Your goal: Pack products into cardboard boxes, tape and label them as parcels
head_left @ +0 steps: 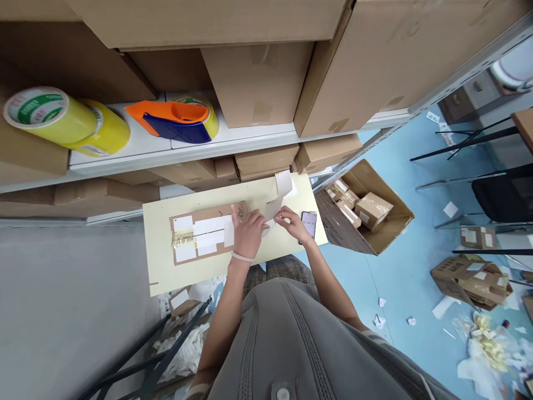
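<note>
A white paper strip [272, 208] was pinched in the right hand [293, 225], fingers nearly closed. The left hand [249, 234] lay against the strip; its grip could not be told. At 9 o'clock, the cardboard parcel [200, 219] on a pale board [164, 261] already bore white labels [208, 233] and tape [182, 239]. A phone [308, 225] lay at 3 o'clock.

**Your grey top and checked legwear**

You're wearing a grey top [283, 344] that fills the bottom centre of the frame, with two lines of darker ribbed stitching [306, 333] running down its front and a round pale button [283, 393] at the lower edge. Past it, at centre, your checked shorts or trousers [287, 272] show a muted brown-grey plaid. A thin white band [242, 257] circles your left wrist [239, 265], left of centre.
</note>
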Tool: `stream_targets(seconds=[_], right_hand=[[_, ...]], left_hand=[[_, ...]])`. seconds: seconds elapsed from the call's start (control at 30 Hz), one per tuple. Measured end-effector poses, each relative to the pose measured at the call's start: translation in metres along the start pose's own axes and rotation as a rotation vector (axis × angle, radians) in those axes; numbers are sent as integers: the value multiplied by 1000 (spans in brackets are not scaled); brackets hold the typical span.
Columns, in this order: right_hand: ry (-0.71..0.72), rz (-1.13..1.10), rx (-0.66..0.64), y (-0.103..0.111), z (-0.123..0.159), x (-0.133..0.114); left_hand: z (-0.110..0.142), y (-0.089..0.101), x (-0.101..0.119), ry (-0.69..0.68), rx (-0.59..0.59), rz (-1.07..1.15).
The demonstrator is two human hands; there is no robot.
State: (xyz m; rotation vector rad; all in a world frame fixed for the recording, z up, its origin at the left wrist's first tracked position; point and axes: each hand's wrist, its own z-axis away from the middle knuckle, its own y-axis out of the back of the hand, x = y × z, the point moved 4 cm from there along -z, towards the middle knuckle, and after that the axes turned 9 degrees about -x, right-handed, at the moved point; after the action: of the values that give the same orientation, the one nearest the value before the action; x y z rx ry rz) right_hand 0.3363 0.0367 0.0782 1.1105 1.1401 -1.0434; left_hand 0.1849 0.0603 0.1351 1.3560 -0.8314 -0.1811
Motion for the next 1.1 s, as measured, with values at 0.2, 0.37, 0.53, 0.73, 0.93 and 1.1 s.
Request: stream_targets(seconds=[0.2,0.37,0.53,0.73,0.93,1.1], right_hand=[[-234,-200,368,-6,13,21],[-384,-234,405,9,36,22],[-377,14,387,-12,54,-12],[-77,-108,77,-94,41,-110],[57,-104,-81,-139,31,-189],[104,21,6,-150,27,-204]], left_hand=[[22,20,-5,30,144,44],[59,57,-34,231,368,283],[97,99,-56,367,405,624],[126,135,-56,391,459,795],[143,160,-59,396,580,756],[151,172,-60,382,609,727]])
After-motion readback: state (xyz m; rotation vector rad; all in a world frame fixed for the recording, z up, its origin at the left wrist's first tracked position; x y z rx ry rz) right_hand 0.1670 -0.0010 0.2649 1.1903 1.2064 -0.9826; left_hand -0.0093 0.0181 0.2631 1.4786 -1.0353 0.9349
